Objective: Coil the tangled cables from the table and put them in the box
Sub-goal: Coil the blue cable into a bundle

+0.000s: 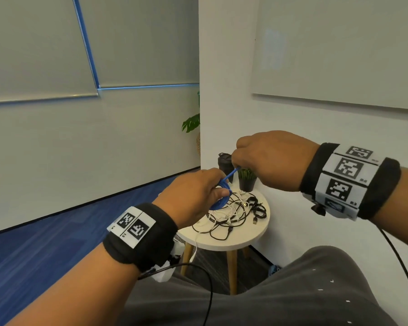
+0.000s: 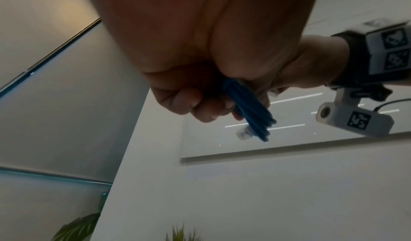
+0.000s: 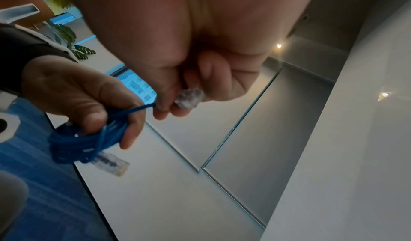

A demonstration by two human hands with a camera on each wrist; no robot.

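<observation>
My left hand [image 1: 199, 192] grips a coil of blue cable [image 1: 219, 203] above the small round table [image 1: 233, 241]; the bundled loops [image 2: 249, 107] stick out of its fist, with a clear plug [image 2: 244, 134] hanging beside them. My right hand [image 1: 269, 158] is raised to the right and pinches the cable's free end, a clear plug [image 3: 189, 98], with a short taut stretch of blue cable [image 3: 142, 108] running down to the coil [image 3: 84, 144]. A tangle of black and white cables [image 1: 233, 212] lies on the table beneath both hands. No box is in view.
A black tumbler [image 1: 224, 164] and a small potted plant [image 1: 246, 181] stand at the table's far edge, against the white wall. Blue carpet [image 1: 57, 231] lies to the left. My lap [image 1: 292, 290] is in front of the table.
</observation>
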